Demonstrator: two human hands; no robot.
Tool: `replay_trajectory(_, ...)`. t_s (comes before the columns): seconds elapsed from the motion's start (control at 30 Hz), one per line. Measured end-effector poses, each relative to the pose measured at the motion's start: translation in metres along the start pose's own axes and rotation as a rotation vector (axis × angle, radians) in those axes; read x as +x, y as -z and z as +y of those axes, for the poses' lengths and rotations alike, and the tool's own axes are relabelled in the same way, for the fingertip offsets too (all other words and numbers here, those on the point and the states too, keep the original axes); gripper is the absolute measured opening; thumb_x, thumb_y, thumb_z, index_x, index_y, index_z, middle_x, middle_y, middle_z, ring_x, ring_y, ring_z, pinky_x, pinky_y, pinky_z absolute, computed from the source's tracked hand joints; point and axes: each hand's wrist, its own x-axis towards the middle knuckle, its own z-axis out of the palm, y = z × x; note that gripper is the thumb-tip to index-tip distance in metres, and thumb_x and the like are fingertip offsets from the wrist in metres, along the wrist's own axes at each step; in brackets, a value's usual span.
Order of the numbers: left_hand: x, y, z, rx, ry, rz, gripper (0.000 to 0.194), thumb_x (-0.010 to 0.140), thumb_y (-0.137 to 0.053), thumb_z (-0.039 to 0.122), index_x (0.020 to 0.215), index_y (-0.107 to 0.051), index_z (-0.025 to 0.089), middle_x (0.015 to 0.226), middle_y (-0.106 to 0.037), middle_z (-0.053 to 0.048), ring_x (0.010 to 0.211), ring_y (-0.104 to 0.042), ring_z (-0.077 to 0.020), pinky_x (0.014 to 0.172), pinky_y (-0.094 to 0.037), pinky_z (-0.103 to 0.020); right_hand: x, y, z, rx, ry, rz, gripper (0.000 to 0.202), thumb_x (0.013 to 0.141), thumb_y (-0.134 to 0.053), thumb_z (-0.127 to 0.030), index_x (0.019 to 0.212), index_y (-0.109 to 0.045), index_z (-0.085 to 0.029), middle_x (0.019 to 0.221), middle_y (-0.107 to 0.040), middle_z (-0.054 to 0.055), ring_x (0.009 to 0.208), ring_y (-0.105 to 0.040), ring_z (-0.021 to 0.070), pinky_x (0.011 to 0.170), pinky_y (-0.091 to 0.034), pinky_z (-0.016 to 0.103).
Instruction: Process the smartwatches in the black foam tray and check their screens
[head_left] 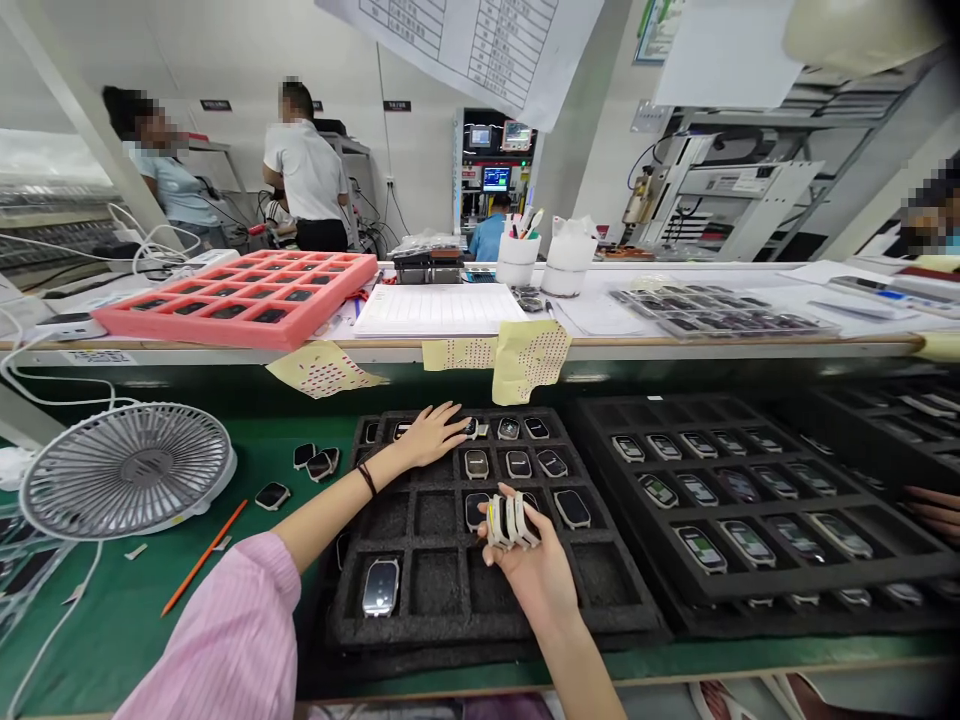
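A black foam tray [499, 625] with square pockets lies in front of me, holding several strapless smartwatch bodies. My left hand [433, 437] reaches over its far row, fingers stretched out and palm down. The fingertips are beside a smartwatch [472, 428] in that row; whether they touch it I cannot tell. Above the tray's middle, my right hand [529, 560] grips a small stack of smartwatch bodies [511, 522] on edge between thumb and fingers. One smartwatch [382, 587] with a reflective screen sits in the near left pocket.
More black foam trays of watches [735, 570] stand at right, a person's hand [934, 515] at their edge. To the left are a grey fan [127, 470], an orange pencil [202, 560] and loose watches [272, 495]. A pink foam tray [292, 330] rests on the shelf.
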Motion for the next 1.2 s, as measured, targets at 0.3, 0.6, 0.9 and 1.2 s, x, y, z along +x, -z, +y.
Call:
replay_trajectory(0.3, -0.008, 0.017, -0.002, 0.008, -0.032, 0.058, 0.051, 0.098, -0.025, 0.047, 0.136, -0.048, 0.023, 0.148, -0.037, -0.011, 0.138, -0.03, -0.0254, 0.11, -0.027, -0.043, 0.0, -0.001, 0.0, -0.005, -0.005, -0.012, 0.028, 0.081, -0.06, -0.031, 0.104, -0.062, -0.017, 0.086, -0.072, 0.011, 0.067, -0.065, 0.0211, 0.05, -0.048, 0.028)
replay_trajectory(0.6, 0.056, 0.002, 0.043, 0.076, -0.156, 0.063, 0.048, 0.098, -0.028, 0.045, 0.135, -0.049, 0.023, 0.142, -0.045, -0.013, 0.13, -0.04, -0.027, 0.103, -0.035, -0.043, 0.003, 0.002, 0.001, 0.026, 0.008, -0.019, 0.031, 0.081, -0.059, -0.032, 0.109, -0.059, -0.017, 0.084, -0.071, 0.01, 0.067, -0.065, 0.0218, 0.049, -0.048, 0.029)
replay_trajectory(0.9, 0.048, -0.002, 0.043, 0.107, -0.223, 0.082, 0.044, 0.098, -0.028, 0.045, 0.128, -0.056, 0.028, 0.142, -0.046, -0.008, 0.132, -0.038, -0.0248, 0.107, -0.029, -0.043, 0.005, 0.005, 0.004, 0.052, 0.003, -0.046, 0.032, 0.08, -0.06, -0.033, 0.108, -0.059, -0.017, 0.084, -0.071, 0.01, 0.066, -0.065, 0.0217, 0.048, -0.049, 0.029)
replay_trajectory(1.2, 0.039, 0.017, 0.041, 0.05, -0.154, 0.047, 0.046, 0.098, -0.031, 0.043, 0.133, -0.051, 0.019, 0.142, -0.045, -0.013, 0.13, -0.04, -0.028, 0.104, -0.034, -0.044, 0.003, 0.001, 0.001, 0.049, 0.0, -0.015, 0.027, 0.078, -0.062, -0.032, 0.101, -0.063, -0.017, 0.083, -0.071, 0.009, 0.066, -0.065, 0.0211, 0.048, -0.048, 0.028)
